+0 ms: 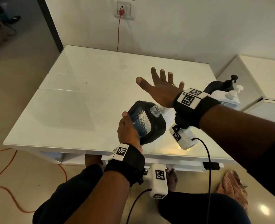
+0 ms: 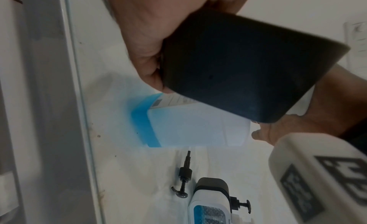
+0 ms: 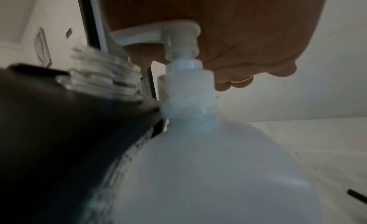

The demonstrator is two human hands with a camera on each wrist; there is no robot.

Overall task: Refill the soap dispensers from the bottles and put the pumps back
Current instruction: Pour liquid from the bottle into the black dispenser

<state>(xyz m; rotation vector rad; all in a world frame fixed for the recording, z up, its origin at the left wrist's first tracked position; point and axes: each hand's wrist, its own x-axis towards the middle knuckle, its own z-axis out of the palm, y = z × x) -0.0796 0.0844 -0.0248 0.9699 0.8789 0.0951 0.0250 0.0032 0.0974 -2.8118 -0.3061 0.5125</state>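
My left hand [image 1: 128, 130] grips a black soap dispenser [image 1: 143, 122] with a clear textured face, tilted over the white table [image 1: 85, 94]. Its pump is off and its open threaded neck [image 1: 156, 110] points toward a white refill bottle [image 3: 218, 172]. The bottle's white pump head [image 3: 158, 32] lies under the palm of my right hand [image 1: 162, 89], whose fingers are spread straight. The dispenser neck [image 3: 103, 79] sits just below the pump's spout. A little blue liquid shows at the base of the refill bottle [image 2: 188, 128]. In the head view my right hand hides most of that bottle.
A loose black pump [image 2: 183, 178] lies on the table beside a white dispenser [image 2: 210, 203] with blue contents. At the table's right edge stand a black dispenser [image 1: 220, 88] and a white pump bottle [image 1: 230, 97]. A white cabinet [image 1: 262, 75] is to the right.
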